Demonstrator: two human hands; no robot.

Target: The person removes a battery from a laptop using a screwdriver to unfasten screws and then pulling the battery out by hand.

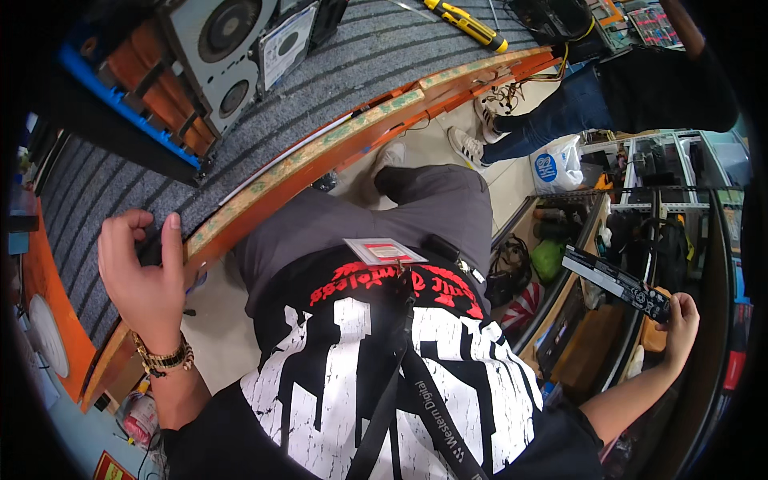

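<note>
My right hand, out at the far right, grips one end of a long, slim black laptop battery with a pale label along it. The battery slants up to the left, held over open storage bins. On the other side, my left hand lies at the edge of the grey carpeted workbench. Its fingers are loosely bent and its thumb stands apart, with nothing held. A gold watch circles that wrist. Near this hand, on the bench, is a blue-edged black case.
A metal unit with round parts and a hard drive stand on the bench. A yellow screwdriver lies farther right. Another person in jeans stands beyond the bench. A white plastic bag sits by crowded wooden bins.
</note>
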